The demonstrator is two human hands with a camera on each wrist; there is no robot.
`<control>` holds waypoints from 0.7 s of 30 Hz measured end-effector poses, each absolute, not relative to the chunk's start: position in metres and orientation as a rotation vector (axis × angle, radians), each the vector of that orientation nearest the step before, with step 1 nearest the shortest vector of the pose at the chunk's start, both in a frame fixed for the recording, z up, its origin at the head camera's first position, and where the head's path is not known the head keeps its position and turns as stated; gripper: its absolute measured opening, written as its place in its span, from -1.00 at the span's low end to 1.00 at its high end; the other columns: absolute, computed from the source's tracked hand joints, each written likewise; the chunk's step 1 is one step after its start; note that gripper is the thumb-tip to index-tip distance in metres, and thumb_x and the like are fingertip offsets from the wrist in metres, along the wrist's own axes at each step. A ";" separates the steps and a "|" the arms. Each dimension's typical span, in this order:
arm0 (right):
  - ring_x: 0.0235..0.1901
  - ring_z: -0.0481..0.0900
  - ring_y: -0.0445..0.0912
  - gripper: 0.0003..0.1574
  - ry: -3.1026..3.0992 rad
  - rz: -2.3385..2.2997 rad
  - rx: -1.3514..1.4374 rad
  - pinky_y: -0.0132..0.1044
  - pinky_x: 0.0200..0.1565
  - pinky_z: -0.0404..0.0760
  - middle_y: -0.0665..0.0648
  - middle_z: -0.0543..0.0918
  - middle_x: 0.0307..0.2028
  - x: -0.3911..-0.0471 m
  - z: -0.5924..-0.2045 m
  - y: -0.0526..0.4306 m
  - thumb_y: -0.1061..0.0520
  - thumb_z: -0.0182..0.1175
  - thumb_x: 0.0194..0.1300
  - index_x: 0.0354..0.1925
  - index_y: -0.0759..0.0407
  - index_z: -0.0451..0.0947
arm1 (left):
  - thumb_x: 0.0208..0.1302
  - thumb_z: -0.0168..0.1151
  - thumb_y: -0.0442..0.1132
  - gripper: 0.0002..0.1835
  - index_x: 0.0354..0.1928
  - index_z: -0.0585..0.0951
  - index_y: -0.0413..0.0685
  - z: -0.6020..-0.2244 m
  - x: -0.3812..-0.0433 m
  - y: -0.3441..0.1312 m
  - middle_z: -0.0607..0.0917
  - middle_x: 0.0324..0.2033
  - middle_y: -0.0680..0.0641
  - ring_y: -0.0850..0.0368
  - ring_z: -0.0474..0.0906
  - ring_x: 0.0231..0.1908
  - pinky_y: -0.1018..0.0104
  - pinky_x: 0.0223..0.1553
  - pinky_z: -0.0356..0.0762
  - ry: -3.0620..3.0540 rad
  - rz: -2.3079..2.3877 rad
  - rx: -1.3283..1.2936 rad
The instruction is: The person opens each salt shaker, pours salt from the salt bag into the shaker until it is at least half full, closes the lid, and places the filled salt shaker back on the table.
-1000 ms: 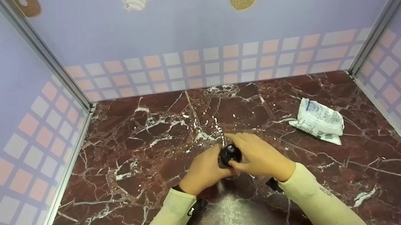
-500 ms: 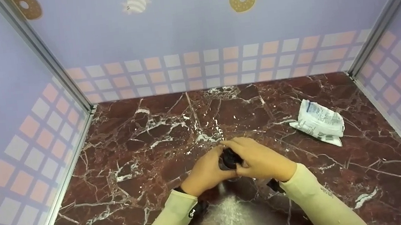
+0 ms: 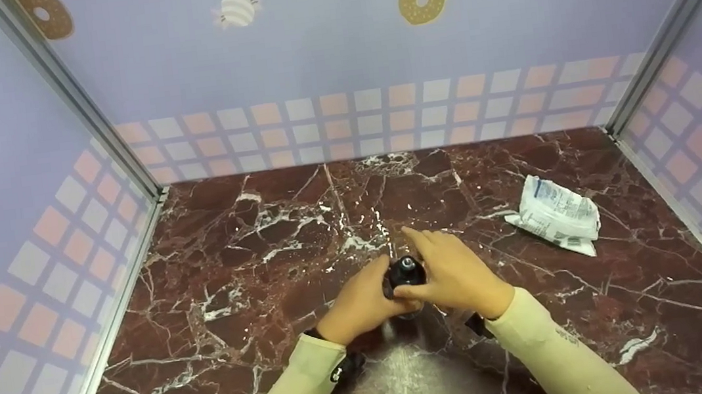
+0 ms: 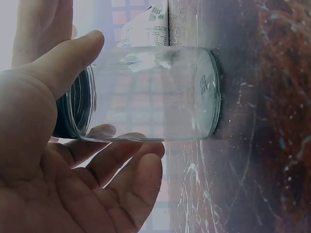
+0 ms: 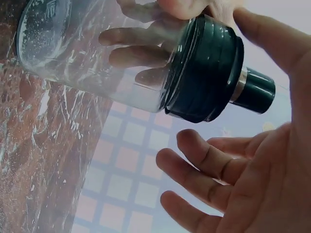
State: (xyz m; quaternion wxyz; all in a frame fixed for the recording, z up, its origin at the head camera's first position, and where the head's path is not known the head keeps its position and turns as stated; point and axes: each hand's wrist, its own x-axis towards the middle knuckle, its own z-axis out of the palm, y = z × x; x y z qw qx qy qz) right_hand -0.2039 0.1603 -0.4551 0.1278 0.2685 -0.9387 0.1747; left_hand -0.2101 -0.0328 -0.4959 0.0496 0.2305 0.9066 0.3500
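A clear glass jar (image 4: pixel 146 94) stands upright on the table between the two hands. Its black lid (image 3: pixel 407 275) is ribbed round the side and has a narrow black top piece (image 5: pixel 260 92) with a metallic band. The left hand (image 3: pixel 357 299) holds the jar just under the lid, thumb on one side and fingers round the other. Close beside the lid is the right hand (image 3: pixel 457 271), its fingers spread and apart from it in the right wrist view. Whether the right thumb touches the lid I cannot tell. Through the glass, no filling shows.
A crumpled white printed packet (image 3: pixel 557 216) lies at the right. White specks, partly mixed with the veins, dot the dark red marble-patterned table (image 3: pixel 267 391) beyond the hands. Patterned panels (image 3: pixel 334 47) wall in the back and both sides.
Half a second ago the right hand's fingers closed over the lid; now they have straightened away and the lid's top shows again. The left hand keeps its hold on the jar.
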 end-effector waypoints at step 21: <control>0.11 0.46 0.03 0.15 -2.744 0.558 0.919 -0.10 0.22 0.35 0.19 0.50 0.15 -0.200 -0.452 0.162 -0.20 0.32 -0.02 0.42 0.17 0.08 | -0.25 0.45 0.32 -0.25 -0.03 0.42 0.16 -0.496 -0.209 -0.032 0.57 -0.17 0.15 0.20 0.55 -0.17 0.19 -0.05 0.51 2.750 1.086 0.694</control>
